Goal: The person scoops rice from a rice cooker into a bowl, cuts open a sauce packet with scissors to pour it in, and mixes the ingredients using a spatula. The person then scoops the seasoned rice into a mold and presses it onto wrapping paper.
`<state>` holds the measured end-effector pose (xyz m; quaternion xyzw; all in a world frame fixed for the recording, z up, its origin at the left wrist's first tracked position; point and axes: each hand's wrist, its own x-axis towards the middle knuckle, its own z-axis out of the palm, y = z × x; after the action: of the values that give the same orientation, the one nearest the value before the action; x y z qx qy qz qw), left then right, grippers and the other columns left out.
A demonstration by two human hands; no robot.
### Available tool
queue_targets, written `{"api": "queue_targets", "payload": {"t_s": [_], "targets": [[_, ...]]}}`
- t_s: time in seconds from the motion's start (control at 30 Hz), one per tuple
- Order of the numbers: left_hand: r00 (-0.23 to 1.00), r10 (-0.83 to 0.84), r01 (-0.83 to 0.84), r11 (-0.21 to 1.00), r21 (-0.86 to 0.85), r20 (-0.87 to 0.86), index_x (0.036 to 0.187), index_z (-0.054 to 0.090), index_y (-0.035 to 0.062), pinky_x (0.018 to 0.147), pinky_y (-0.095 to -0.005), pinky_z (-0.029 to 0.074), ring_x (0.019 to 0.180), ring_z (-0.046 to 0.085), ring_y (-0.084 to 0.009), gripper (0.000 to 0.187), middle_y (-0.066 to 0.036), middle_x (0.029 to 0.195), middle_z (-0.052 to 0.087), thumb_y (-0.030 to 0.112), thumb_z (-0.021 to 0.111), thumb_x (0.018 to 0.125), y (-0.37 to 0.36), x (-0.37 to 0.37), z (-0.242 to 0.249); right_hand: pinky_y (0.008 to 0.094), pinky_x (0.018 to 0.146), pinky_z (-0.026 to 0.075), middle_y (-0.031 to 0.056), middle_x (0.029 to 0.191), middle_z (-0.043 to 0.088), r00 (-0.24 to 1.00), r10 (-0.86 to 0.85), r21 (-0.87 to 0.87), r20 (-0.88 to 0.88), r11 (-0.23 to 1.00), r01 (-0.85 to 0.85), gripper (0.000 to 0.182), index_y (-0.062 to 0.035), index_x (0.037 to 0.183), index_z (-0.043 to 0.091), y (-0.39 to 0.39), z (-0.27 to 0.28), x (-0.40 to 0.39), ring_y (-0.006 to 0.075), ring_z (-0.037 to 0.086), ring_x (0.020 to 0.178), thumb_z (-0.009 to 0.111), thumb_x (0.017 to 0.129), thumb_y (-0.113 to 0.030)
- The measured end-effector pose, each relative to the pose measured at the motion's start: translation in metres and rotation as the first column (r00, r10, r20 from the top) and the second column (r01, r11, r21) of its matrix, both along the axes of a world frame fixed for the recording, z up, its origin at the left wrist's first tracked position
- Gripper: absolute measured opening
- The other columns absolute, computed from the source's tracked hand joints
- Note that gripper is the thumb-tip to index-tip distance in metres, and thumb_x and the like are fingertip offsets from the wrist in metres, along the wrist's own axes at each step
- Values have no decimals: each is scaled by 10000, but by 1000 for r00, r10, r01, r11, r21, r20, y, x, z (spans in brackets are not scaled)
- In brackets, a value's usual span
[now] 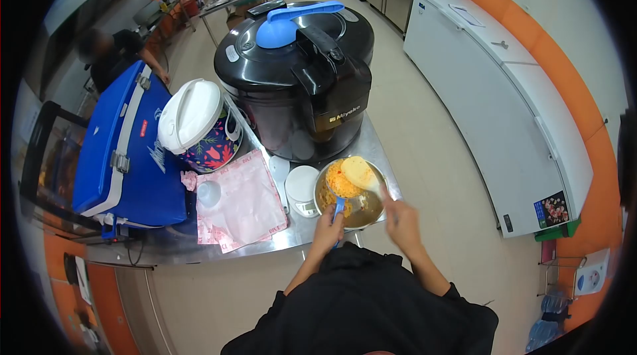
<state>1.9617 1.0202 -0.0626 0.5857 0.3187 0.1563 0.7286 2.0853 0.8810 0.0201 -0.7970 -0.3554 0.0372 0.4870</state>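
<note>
Over a round metal bowl point(367, 219) at the table's front right, my left hand point(328, 227) is closed on the blue handle of a scoop point(340, 206). Orange-yellow rice point(340, 182) fills the scoop's head. My right hand point(402, 222), somewhat blurred, grips a pale yellow spatula point(358, 172), whose blade lies against the rice. More yellow food shows inside the bowl. Just left of the bowl is a white kitchen scale point(302, 184). Pink-printed paper sheets point(245, 206) lie farther left, with a small clear cup point(209, 194) on them.
Behind the bowl stands a large black cooker point(298, 103) with a blue ladle point(277, 33) on its lid. A patterned container point(209, 146) and blue cooler point(123, 149) stand left. Another person point(116, 53) is beyond the cooler. A white chest freezer point(497, 109) stands right.
</note>
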Motion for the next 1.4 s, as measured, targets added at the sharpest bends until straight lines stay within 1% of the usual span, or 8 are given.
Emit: {"api": "queue_targets", "payload": {"t_s": [0.03, 0.3, 0.47, 0.57, 0.63, 0.73, 1.0, 1.4], "targets": [[1000, 2, -2, 1000, -28, 12, 1072, 523, -2, 379, -237, 326, 392, 423, -70, 245, 6, 590, 474, 210, 485, 955, -2, 1, 3, 290, 521, 406, 137, 698, 617, 987, 77, -156, 142, 986, -55, 348, -57, 1258, 565, -1, -5, -5, 113, 479, 536, 523, 914, -72], [1000, 6, -2, 985, -174, 23, 1123, 490, -4, 370, -214, 306, 392, 385, -64, 237, -4, 660, 454, 160, 443, 959, -1, 3, 13, 253, 522, 374, 81, 659, 562, 994, -103, 76, 32, 992, 100, 349, -80, 1257, 575, -9, -23, -25, 75, 422, 546, 538, 910, -73], [999, -34, 34, 997, -72, 7, 1080, 513, 2, 375, -233, 303, 395, 404, -69, 230, 2, 610, 473, 189, 483, 950, 1, 1, 11, 316, 560, 435, 155, 714, 626, 992, -115, 291, 49, 952, 96, 339, -85, 1235, 592, 8, -3, 33, 184, 558, 559, 555, 898, -81], [999, -30, 31, 999, 8, -18, 1085, 514, -3, 380, -236, 321, 400, 424, -73, 242, -7, 619, 491, 193, 495, 944, -1, 2, 6, 363, 578, 459, 187, 718, 616, 988, 62, 123, 144, 989, -80, 362, -80, 1241, 582, 10, 22, 34, 292, 573, 570, 561, 880, -65], [999, -39, 39, 997, -68, 4, 1091, 515, -6, 388, -237, 344, 407, 448, -74, 255, -20, 625, 515, 195, 506, 935, -2, 1, 3, 355, 642, 468, 189, 762, 631, 982, 147, -280, 115, 954, -110, 367, -70, 1235, 586, 7, 34, 20, 277, 608, 655, 545, 872, -31], [999, -31, 30, 999, -23, -44, 1102, 495, -30, 376, -216, 315, 392, 398, -64, 236, -4, 646, 463, 149, 456, 952, -3, 1, 9, 399, 579, 456, 169, 638, 513, 979, 89, -62, 182, 995, -79, 444, -112, 1298, 530, 2, 27, 9, 313, 537, 545, 563, 860, -46], [995, -12, 18, 998, 52, -104, 1108, 497, -30, 384, -217, 313, 395, 399, -69, 252, -5, 643, 460, 164, 453, 953, -7, 1, 10, 357, 541, 417, 112, 620, 496, 963, 218, -101, 159, 974, -204, 435, -118, 1284, 554, -3, 11, -13, 226, 487, 529, 581, 860, -24], [990, 141, -138, 959, -249, -4, 1107, 497, -13, 365, -218, 302, 399, 381, -68, 263, -10, 647, 455, 192, 450, 950, -2, -21, 18, 337, 530, 415, 114, 650, 521, 987, -125, 15, 96, 992, 125, 368, -101, 1248, 585, -25, -21, 4, 224, 494, 533, 544, 885, -57]]}}
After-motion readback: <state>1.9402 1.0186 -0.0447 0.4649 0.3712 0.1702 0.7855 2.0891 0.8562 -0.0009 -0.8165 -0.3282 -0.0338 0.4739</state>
